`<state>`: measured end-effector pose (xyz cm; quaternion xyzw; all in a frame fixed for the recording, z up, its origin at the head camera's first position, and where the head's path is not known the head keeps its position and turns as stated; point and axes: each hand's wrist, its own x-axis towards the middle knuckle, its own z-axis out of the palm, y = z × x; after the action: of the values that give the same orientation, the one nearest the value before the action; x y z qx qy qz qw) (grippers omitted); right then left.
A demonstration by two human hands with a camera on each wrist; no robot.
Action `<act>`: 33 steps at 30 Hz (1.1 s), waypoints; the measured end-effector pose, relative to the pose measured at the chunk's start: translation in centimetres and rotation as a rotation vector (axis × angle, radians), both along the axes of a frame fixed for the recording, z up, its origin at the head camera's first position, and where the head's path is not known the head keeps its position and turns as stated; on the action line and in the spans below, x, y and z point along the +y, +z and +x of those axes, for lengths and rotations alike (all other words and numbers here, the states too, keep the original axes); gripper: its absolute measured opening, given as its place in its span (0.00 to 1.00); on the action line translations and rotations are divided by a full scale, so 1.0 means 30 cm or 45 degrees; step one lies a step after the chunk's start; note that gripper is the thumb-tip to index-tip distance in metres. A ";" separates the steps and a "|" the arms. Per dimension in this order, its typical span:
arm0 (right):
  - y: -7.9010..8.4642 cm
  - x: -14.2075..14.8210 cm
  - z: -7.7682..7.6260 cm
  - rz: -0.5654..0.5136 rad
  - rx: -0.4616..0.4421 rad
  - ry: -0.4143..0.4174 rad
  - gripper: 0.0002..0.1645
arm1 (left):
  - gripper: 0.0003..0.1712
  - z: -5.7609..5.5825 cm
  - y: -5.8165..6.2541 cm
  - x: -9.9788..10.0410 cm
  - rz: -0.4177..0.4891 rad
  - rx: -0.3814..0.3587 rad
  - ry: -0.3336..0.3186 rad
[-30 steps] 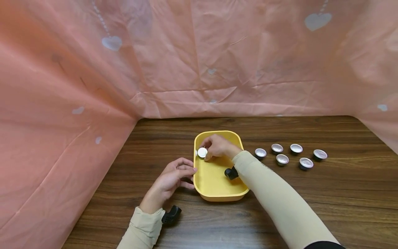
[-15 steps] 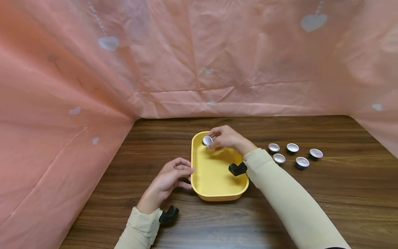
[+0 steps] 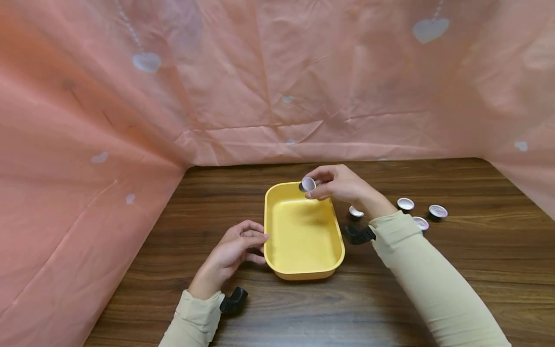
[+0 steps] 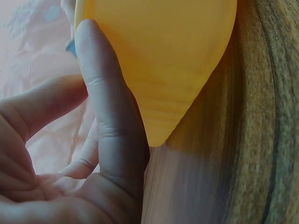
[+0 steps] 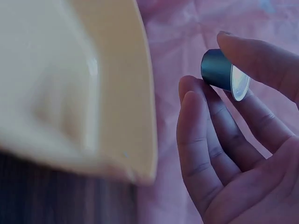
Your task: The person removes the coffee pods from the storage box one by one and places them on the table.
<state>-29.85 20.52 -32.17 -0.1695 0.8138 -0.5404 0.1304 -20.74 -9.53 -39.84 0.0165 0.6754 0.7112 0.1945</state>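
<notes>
My right hand (image 3: 340, 185) pinches a small coffee capsule (image 3: 308, 184) between thumb and fingertips. In the head view it overlaps the far right corner of the yellow tray (image 3: 299, 275). The right wrist view shows the capsule's dark teal body (image 5: 216, 69) and pale foil lid (image 5: 240, 84), turned on its side. My left hand (image 3: 231, 250) rests against the tray's left wall, thumb tip at the rim and the other fingers loosely bent outside. In the left wrist view, the thumb (image 4: 100, 79) lies along the tray's edge.
Several more capsules stand lid up on the table to the right, including a capsule (image 3: 405, 204) at the back and a capsule (image 3: 438, 211) farther right. The right forearm partly covers others. Pink cloth (image 3: 243, 96) hangs behind the wooden table (image 3: 182, 212).
My right hand has moved back and to the right with the capsule, from inside the tray to its far right corner. The left hand has stayed at the tray's left wall.
</notes>
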 end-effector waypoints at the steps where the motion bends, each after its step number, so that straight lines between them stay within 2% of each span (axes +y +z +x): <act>1: 0.008 0.024 0.014 0.016 0.017 -0.020 0.27 | 0.19 0.001 0.002 0.000 -0.002 0.002 -0.002; 4: 0.030 0.098 0.061 0.076 0.048 -0.088 0.27 | 0.20 0.002 0.009 -0.001 -0.005 0.013 -0.002; 7: 0.039 0.172 0.108 0.197 0.094 -0.155 0.28 | 0.20 0.002 0.017 -0.008 -0.010 0.020 -0.010; 11: 0.018 0.259 0.159 0.327 0.121 -0.218 0.29 | 0.19 0.006 0.020 -0.018 -0.013 0.024 -0.016; 14: -0.011 0.307 0.185 0.363 0.121 -0.246 0.29 | 0.19 0.011 0.023 -0.028 -0.019 0.016 -0.008; 24: -0.077 0.383 0.213 0.569 0.290 -0.307 0.26 | 0.19 0.017 0.020 -0.045 -0.035 -0.028 0.011; 30: -0.083 0.400 0.220 0.585 0.284 -0.280 0.25 | 0.21 0.016 0.021 -0.042 -0.033 -0.032 0.010; 33: -0.090 0.394 0.221 0.602 0.284 -0.227 0.25 | 0.22 0.013 0.023 -0.041 -0.041 -0.031 0.009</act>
<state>-23.23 32.34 -34.88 -0.1204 0.9384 -0.3227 0.0280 -20.35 -10.76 -39.16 0.0024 0.6844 0.7010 0.2004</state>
